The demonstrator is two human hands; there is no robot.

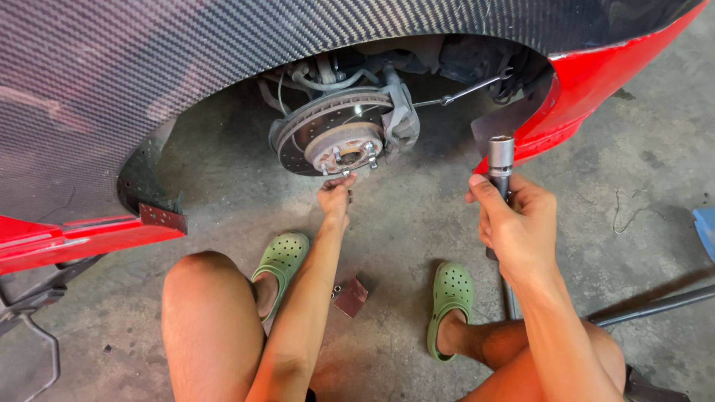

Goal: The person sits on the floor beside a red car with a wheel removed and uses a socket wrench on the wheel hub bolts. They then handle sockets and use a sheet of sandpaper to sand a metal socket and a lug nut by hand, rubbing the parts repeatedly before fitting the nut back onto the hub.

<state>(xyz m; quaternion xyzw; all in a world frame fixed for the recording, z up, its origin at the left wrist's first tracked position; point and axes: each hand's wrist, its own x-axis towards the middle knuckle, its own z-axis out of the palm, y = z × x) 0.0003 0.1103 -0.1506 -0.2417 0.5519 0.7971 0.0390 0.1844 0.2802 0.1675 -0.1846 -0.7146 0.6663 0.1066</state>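
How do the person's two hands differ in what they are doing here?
The left hand reaches forward, fingertips at the lower wheel studs of the brake disc hub; the right hand stays back. The left hand grips nothing visible; the right hand is closed around a socket wrench held upright. Both are bare.

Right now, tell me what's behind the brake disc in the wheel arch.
Behind the brake disc show the grey caliper, hoses and a thin rod. The left hand reaches the studs. The disc covers the hub's back; further in is too dark to tell.
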